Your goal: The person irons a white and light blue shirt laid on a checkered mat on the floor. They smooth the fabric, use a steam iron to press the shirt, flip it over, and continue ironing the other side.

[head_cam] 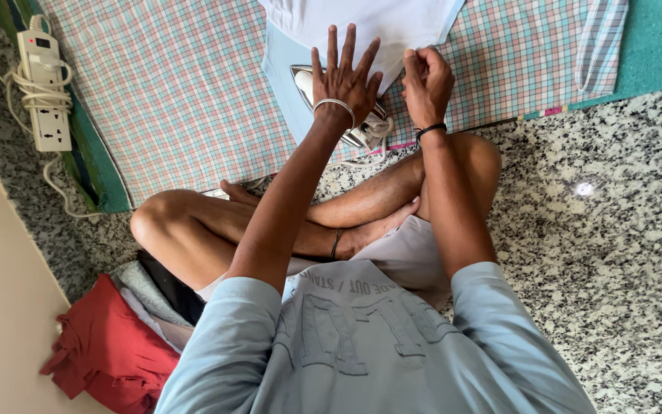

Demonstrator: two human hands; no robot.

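Iron (362, 130) rests on the checked cloth (178, 92) (spread over speckled granite floor (614, 245)), beneath the left hand (346, 77), fingers splayed open; right hand (425, 77) is fisted just beside it, contents hidden. Farther: white garment (369, 23).

The iron (346, 115) sits under the left hand (346, 80), the right hand (425, 80) just beside; the power strip (44, 88) lies far left.

No packages, labels, signs, screens.
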